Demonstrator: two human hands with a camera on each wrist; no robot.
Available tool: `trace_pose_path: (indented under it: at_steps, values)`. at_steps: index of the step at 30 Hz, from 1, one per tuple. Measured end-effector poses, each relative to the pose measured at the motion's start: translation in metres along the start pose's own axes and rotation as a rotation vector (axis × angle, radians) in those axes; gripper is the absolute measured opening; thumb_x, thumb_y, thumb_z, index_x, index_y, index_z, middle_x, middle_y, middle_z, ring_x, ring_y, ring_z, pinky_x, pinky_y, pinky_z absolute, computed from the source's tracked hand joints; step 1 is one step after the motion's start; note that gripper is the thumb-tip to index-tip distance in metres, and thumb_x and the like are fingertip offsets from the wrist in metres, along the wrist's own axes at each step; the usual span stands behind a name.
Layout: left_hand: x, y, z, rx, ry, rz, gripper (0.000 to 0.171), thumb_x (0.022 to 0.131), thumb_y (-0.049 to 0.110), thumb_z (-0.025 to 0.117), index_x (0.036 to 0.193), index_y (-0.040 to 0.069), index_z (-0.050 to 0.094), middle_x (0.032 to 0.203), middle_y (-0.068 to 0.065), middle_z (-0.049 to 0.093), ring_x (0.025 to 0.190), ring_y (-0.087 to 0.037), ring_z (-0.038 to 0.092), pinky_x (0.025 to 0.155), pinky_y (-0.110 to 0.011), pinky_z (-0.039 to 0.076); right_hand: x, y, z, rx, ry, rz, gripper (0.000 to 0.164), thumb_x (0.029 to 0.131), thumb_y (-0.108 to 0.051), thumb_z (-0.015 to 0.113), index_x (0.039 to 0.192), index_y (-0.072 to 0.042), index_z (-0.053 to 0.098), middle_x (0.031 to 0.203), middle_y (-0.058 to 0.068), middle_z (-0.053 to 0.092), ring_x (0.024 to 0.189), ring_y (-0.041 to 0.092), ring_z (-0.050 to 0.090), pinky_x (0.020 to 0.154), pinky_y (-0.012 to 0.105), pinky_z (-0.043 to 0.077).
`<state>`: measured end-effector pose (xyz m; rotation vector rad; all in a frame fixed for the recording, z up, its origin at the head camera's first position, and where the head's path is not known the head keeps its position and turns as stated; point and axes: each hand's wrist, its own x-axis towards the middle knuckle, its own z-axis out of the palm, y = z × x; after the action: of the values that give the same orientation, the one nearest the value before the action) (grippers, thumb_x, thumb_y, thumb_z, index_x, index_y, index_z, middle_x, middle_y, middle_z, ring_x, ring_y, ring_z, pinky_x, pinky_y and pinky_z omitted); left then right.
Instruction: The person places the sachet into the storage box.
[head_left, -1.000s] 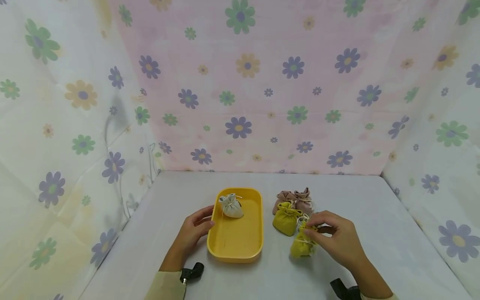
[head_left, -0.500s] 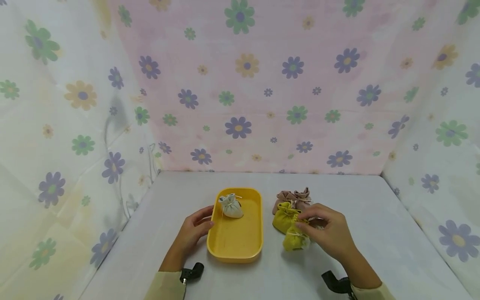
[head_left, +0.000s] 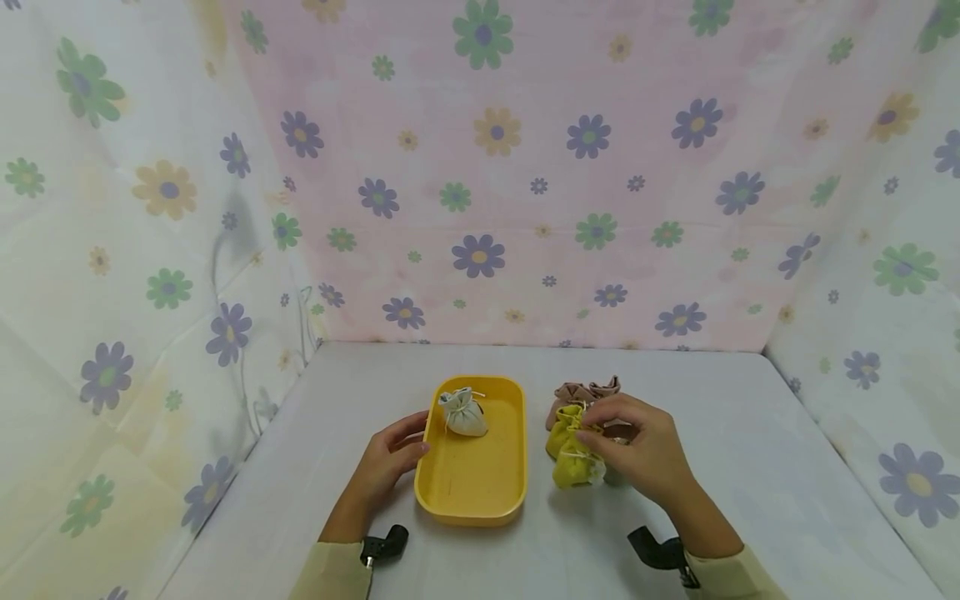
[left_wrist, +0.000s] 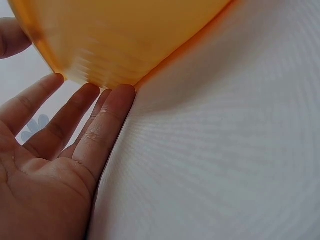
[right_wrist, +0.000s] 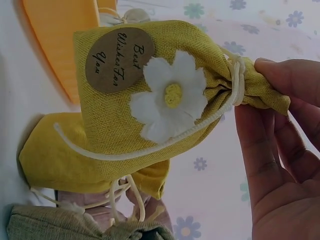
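My right hand (head_left: 648, 450) pinches the gathered neck of a yellow drawstring pouch (right_wrist: 110, 115) between thumb and fingers. This pouch carries a white cloth flower and a round brown label reading "Best Wishes For You". Behind it in the right wrist view lies a second yellow pouch (right_wrist: 55, 150). A yellow tray (head_left: 472, 487) stands left of them, with one white pouch (head_left: 463, 414) at its upper left. Along the tray's left wall, my left hand (head_left: 386, 458) rests with its fingertips touching the outside, the fingers nearly straight in the left wrist view.
Two dusty-pink pouches (head_left: 570, 390) stand behind the yellow ones, partly covered by my right hand. A grey-green pouch (right_wrist: 60, 225) appears at the bottom of the right wrist view. Flower-patterned cloth (head_left: 480, 208) walls the white table (head_left: 772, 467) at the back and sides.
My right hand has moved left and slightly away from me, carrying the yellow pouch toward the tray and in front of the other yellow one. The left hand and tray have stayed put.
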<state>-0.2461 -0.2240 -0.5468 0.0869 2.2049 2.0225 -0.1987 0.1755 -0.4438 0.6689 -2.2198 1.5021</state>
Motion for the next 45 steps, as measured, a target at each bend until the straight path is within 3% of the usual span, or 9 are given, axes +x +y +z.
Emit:
trace_pose_path:
  at_steps: [6,11,19,30,37,45]
  values:
    - [0.000,0.002,0.002,0.018,0.012,-0.002,0.054,0.092,0.019,0.076,0.143,0.027,0.060,0.150,0.000,0.057,0.136,-0.026,0.057,0.099,-0.036,0.059,0.009,-0.002,0.004,0.013,-0.013,-0.026,0.018,0.083,-0.006,0.086,0.096,-0.015,0.077,0.102,0.002,0.073,0.092,0.012,0.071,0.073,0.026,0.064]
    - [0.000,0.003,0.001,0.016,0.009,-0.011,0.054,0.092,0.019,0.075,0.144,0.027,0.060,0.151,0.000,0.056,0.137,-0.027,0.056,0.101,-0.037,0.058,0.017,-0.007,0.007,0.013,-0.028,-0.002,0.015,0.084,-0.012,0.086,0.095,-0.018,0.077,0.103,-0.002,0.073,0.094,0.012,0.071,0.077,0.026,0.064]
    - [-0.001,0.001,0.002,0.024,0.011,-0.007,0.057,0.092,0.018,0.075,0.145,0.025,0.059,0.152,-0.001,0.055,0.136,-0.027,0.057,0.099,-0.034,0.059,0.026,-0.008,0.012,0.062,-0.030,0.040,0.013,0.085,-0.012,0.085,0.093,-0.018,0.077,0.104,0.005,0.074,0.108,0.027,0.073,0.080,0.031,0.064]
    - [0.001,0.000,0.001,0.036,0.024,-0.016,0.054,0.091,0.019,0.076,0.141,0.030,0.061,0.149,0.003,0.057,0.136,-0.025,0.058,0.100,-0.036,0.059,0.040,-0.009,0.022,0.097,-0.012,0.037,0.016,0.085,-0.013,0.085,0.096,-0.017,0.074,0.102,0.000,0.073,0.089,0.014,0.074,0.077,0.029,0.064]
    - [0.001,-0.001,0.000,0.020,0.007,-0.031,0.053,0.091,0.021,0.077,0.141,0.030,0.061,0.149,0.004,0.057,0.136,-0.024,0.058,0.100,-0.035,0.059,0.051,-0.009,0.033,0.140,-0.024,0.025,0.016,0.087,-0.014,0.084,0.099,-0.015,0.074,0.104,0.002,0.072,0.093,0.017,0.074,0.080,0.031,0.064]
    - [0.001,0.000,-0.001,0.031,-0.002,-0.016,0.054,0.092,0.021,0.076,0.142,0.030,0.060,0.150,0.003,0.056,0.137,-0.025,0.057,0.101,-0.035,0.058,0.065,-0.012,0.041,0.108,-0.032,0.024,0.016,0.088,-0.017,0.083,0.101,-0.016,0.073,0.105,0.000,0.071,0.096,0.015,0.073,0.080,0.028,0.064]
